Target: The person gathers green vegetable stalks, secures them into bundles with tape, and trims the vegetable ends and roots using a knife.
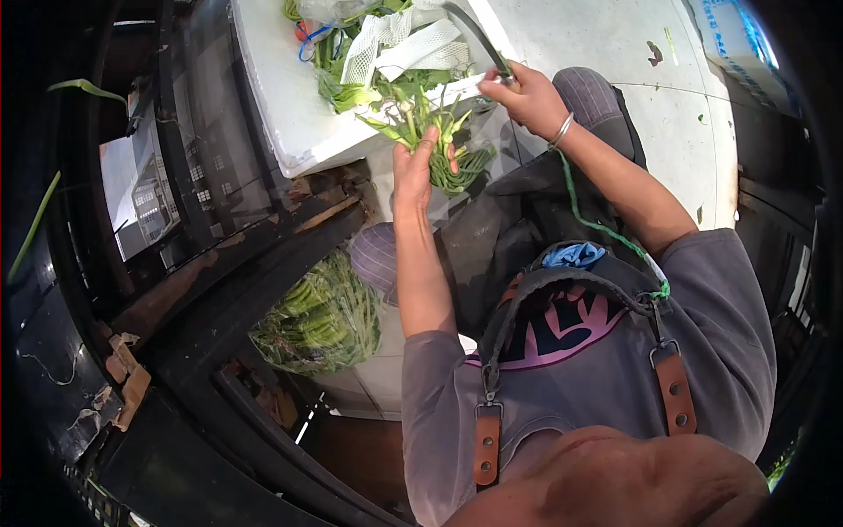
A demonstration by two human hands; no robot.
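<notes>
My left hand [413, 171] is closed round a bunch of long green stems that look like garlic scapes [463, 169]. Their pale, pointed ends spread above my fingers, and the coiled part hangs beside my hand. In my right hand [534, 98] is a dark, curved tool like a sickle [481, 37], its curve reaching up over the rim of a white foam box [303, 149]. Inside the box lie leafy green scraps [329, 66] and white foam netting [399, 44]. The bunch is just outside the near edge of the box.
A plastic bag of green vegetables [320, 316] sits on the floor left of my knees. Dark, worn wooden furniture [246, 255] fills the left side. At the top right stands a white and blue package [738, 39], near leaf scraps [655, 53] on the pale floor.
</notes>
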